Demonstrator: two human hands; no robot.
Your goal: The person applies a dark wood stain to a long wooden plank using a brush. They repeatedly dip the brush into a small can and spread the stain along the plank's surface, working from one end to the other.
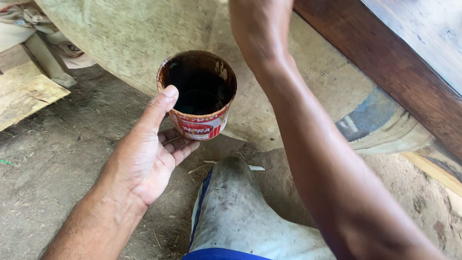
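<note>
So the can [197, 94] sits up in the left hand [144, 154], thumb on its near rim, fingers wrapped under it, liquid inside it. Behind and under the can is a big sack [144, 33] spread over the ground [62, 159]. The right arm [308, 144] crosses in front on the right, with the right hand [257, 24] up past the can at the top edge. A boot [236, 212] stands below the can, between both arms. A beam [385, 62] runs along the far right, planks [24, 91] lie far left.
</note>
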